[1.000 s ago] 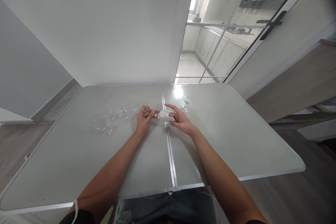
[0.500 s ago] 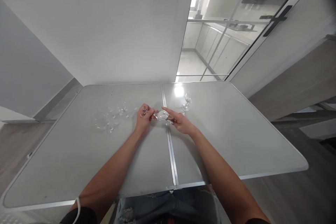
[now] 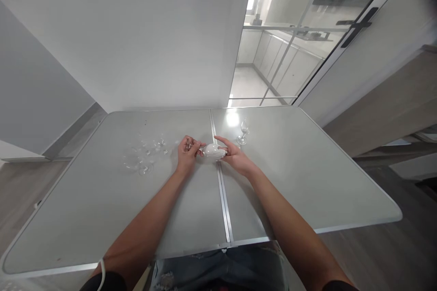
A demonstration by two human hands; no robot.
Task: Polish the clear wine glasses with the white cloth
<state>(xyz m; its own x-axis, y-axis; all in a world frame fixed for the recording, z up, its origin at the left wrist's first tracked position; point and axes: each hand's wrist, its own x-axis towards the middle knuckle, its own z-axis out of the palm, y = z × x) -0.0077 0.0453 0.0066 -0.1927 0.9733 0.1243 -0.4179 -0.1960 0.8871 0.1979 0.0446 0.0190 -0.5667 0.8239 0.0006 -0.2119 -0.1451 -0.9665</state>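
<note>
Over the table's centre seam, a small stemmed glass (image 3: 212, 151) lies sideways in my hands, its mouth pointing right. My left hand (image 3: 187, 152) is closed around its stem and foot. White crumpled material, like cloth or tissue, fills much of the bowl. At the mouth, my right hand (image 3: 237, 157) has its fingers partly inside, pressed on that white material, while the thumb stretches out above. The fingertips are hidden by the bowl. Just beyond my right hand, another stemmed glass (image 3: 243, 131) stands upright.
Several clear glasses (image 3: 146, 167) are grouped left of my hands, their outlines faint against the pale tabletop (image 3: 307, 182). A metal-edged seam (image 3: 223, 204) runs across the table. Behind stand a white wall (image 3: 153, 36) and a glazed door (image 3: 290, 41).
The held glass has turned slightly and the white material now fills more of the visible bowl. My right hand has rolled, its thumb lifting away from the glass. My left hand stays in place.
</note>
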